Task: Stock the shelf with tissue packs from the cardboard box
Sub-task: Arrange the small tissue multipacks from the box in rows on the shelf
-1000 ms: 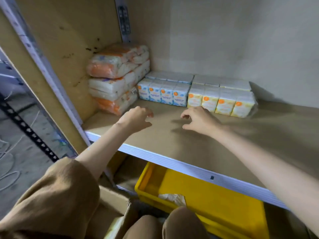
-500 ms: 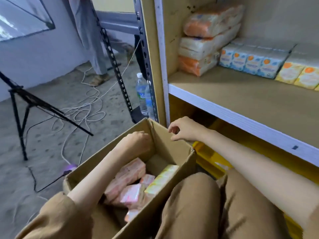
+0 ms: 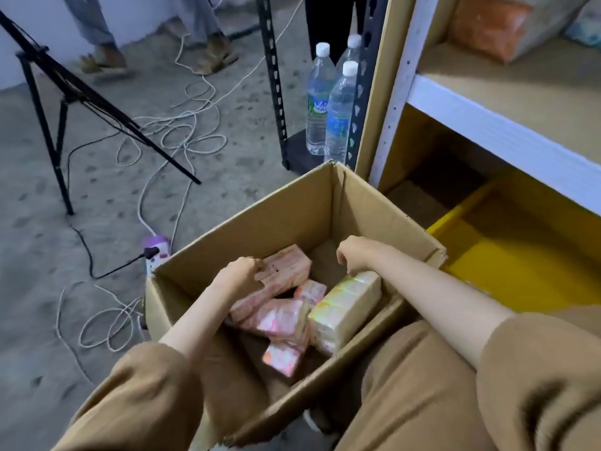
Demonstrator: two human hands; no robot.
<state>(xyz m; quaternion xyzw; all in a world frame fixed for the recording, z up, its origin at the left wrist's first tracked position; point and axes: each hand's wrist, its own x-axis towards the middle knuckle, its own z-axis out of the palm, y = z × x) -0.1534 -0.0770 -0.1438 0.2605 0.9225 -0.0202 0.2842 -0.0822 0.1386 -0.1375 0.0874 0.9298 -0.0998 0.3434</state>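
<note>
An open cardboard box (image 3: 270, 216) stands on the floor in front of me, left of the shelf (image 3: 507, 125). Inside lie several pink tissue packs (image 3: 279, 317) and one yellow tissue pack (image 3: 344, 307). My left hand (image 3: 239, 276) is down in the box, fingers closed over the near end of the long pink pack (image 3: 289, 265). My right hand (image 3: 356, 258) hovers curled just above the far end of the yellow pack; whether it touches it is unclear. An orange-and-white pack (image 3: 487, 27) lies on the shelf at the top right.
A yellow bin (image 3: 507, 255) sits under the shelf board. Three water bottles (image 3: 338, 115) stand by the black upright post (image 3: 273, 76). White cables (image 3: 175, 131), a power strip (image 3: 156, 255) and a black tripod (image 3: 58, 102) occupy the floor at left. Another person's feet (image 3: 104, 61) are at the top.
Both hands left the shelf and dropped into the box. My view swung from the shelf down to the box. The left hand now grips the pink pack; the right moved over the yellow pack.
</note>
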